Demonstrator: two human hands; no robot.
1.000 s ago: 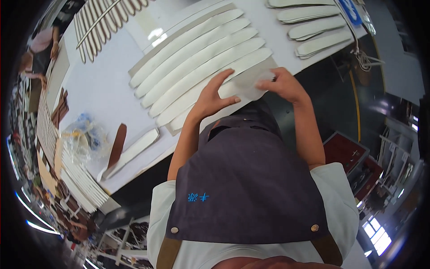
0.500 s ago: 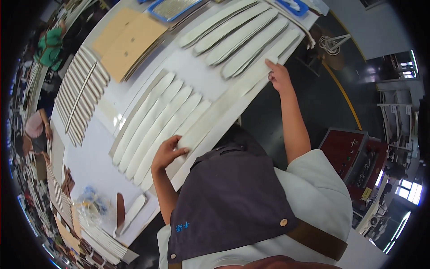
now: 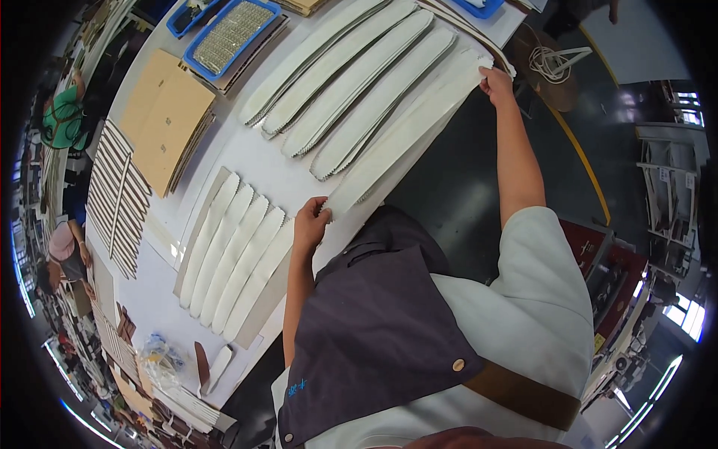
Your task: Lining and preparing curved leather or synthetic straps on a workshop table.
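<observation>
Hands: left hand point(image 3: 310, 222) and right hand point(image 3: 496, 81) each pinch one white strip's point(image 3: 407, 138) ends

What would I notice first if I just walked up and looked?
The long white strip with zigzag edges, stretched along the white table edge, held by the left hand at its near end and the right hand at its far end. More white strips lie fanned beside it.
</observation>
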